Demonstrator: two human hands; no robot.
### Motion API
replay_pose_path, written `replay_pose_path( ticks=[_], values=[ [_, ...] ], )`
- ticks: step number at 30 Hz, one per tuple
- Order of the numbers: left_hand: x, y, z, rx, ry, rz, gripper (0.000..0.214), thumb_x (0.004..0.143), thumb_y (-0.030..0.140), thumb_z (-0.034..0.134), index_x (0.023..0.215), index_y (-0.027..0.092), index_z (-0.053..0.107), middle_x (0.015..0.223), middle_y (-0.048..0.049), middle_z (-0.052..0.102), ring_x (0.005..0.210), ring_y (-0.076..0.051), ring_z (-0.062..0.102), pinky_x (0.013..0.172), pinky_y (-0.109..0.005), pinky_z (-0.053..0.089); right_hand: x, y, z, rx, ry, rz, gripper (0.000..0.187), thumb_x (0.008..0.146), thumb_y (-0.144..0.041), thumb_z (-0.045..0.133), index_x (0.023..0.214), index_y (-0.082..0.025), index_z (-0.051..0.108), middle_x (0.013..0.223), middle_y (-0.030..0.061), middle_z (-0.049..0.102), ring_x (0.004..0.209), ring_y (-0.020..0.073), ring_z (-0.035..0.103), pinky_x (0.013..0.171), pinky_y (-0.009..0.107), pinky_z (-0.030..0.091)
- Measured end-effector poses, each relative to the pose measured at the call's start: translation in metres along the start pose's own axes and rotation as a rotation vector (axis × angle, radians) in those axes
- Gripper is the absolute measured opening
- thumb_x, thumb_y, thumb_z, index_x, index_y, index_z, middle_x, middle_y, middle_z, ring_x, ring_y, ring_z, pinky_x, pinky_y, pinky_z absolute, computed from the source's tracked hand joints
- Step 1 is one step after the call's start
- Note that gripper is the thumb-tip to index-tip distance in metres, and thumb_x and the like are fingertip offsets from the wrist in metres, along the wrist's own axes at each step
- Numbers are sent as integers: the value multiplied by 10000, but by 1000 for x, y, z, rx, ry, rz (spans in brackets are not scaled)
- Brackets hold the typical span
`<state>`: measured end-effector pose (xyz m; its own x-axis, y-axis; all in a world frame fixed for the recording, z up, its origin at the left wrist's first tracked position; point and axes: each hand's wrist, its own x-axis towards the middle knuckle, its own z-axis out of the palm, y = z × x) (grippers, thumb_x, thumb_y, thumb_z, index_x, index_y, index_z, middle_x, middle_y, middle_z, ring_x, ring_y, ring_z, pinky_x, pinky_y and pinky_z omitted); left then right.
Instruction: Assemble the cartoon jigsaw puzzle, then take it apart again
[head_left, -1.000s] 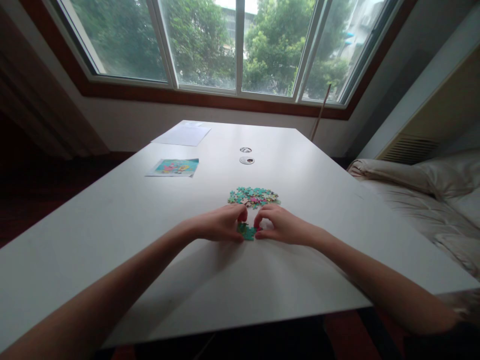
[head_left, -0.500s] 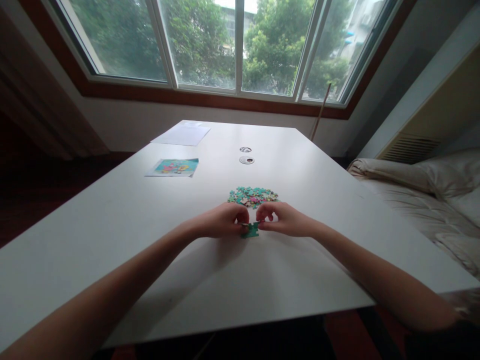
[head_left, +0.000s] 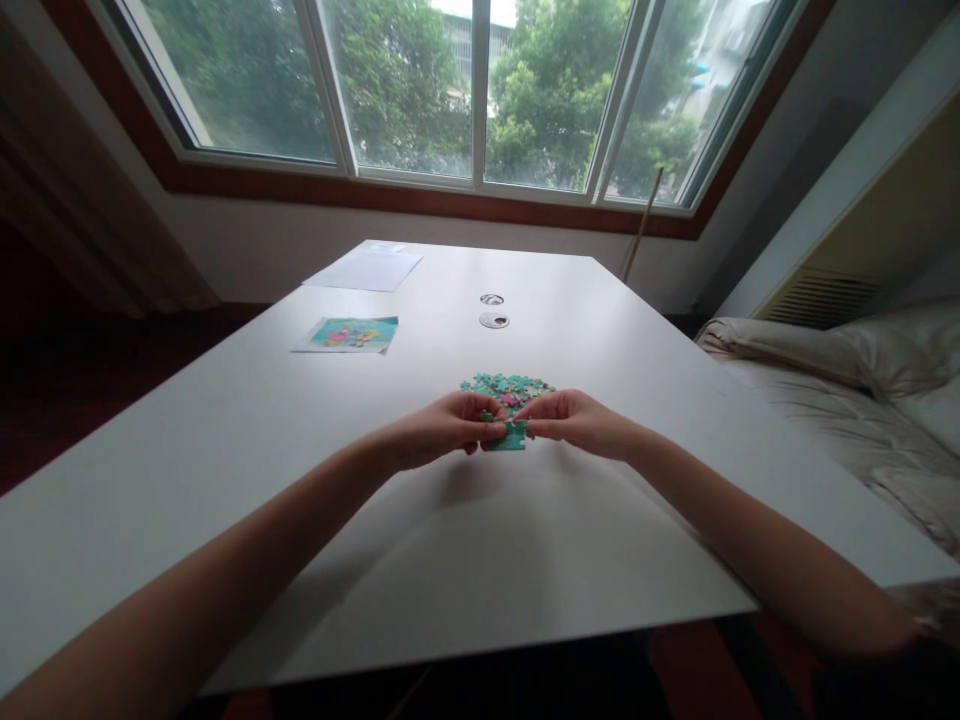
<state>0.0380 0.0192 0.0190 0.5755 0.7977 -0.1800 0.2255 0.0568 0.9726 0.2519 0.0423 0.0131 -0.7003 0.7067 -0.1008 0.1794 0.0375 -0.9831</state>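
Observation:
My left hand (head_left: 442, 432) and my right hand (head_left: 574, 420) meet over the white table (head_left: 225, 450), both pinched on a small teal cluster of joined puzzle pieces (head_left: 510, 438) held just above the surface. Right behind the hands lies a heap of loose puzzle pieces (head_left: 508, 386) in teal, pink and cream, partly hidden by my fingers.
A colourful reference picture (head_left: 351, 333) lies at the left of the table, with a white sheet (head_left: 367, 269) farther back. Two round cable holes (head_left: 493, 319) sit in the tabletop's middle. A bed with pale bedding (head_left: 847, 390) stands to the right, windows behind.
Both hands have lifted the teal cluster off the table and carried it a little away from me, toward the loose heap.

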Motion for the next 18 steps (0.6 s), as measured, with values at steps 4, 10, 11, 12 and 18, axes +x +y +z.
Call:
replay_pose_path(
  ticks=[4, 10, 11, 12, 18],
  values=[
    [-1, 0, -2, -99, -7, -29, 298, 713, 394, 661, 816, 144, 537, 691, 14, 509, 572, -69, 459, 514, -193, 353, 4, 6, -9, -11, 130, -45, 354, 671, -395, 693, 921, -147, 660, 769, 19, 658, 628, 89, 532, 560, 216, 387],
    [5, -4, -1, -121, 66, -51, 309, 693, 374, 691, 810, 138, 529, 642, 20, 537, 537, -69, 487, 483, -188, 337, 6, 8, -12, -456, 447, -162, 364, 783, -457, 561, 910, -138, 682, 798, 54, 662, 618, 113, 505, 569, 246, 383],
    [6, -5, 0, -117, 85, -43, 307, 696, 369, 690, 814, 135, 530, 634, 20, 542, 535, -69, 489, 483, -187, 337, 5, 7, -10, -499, 451, -166, 376, 801, -468, 534, 905, -140, 684, 772, 48, 652, 603, 110, 488, 554, 243, 370],
    [7, -6, 0, -113, 100, -33, 303, 698, 362, 691, 820, 133, 534, 629, 21, 546, 535, -69, 490, 485, -188, 339, 4, 5, -7, -518, 433, -163, 382, 806, -478, 524, 884, -140, 685, 732, 38, 637, 590, 107, 472, 538, 237, 355],
    [9, -5, 3, -116, 119, 36, 307, 661, 306, 726, 847, 126, 562, 659, 25, 558, 550, -64, 485, 500, -194, 358, 3, -1, 8, -305, 255, -84, 338, 721, -456, 616, 659, -124, 621, 563, -18, 513, 523, 74, 395, 491, 218, 287]
  ],
)
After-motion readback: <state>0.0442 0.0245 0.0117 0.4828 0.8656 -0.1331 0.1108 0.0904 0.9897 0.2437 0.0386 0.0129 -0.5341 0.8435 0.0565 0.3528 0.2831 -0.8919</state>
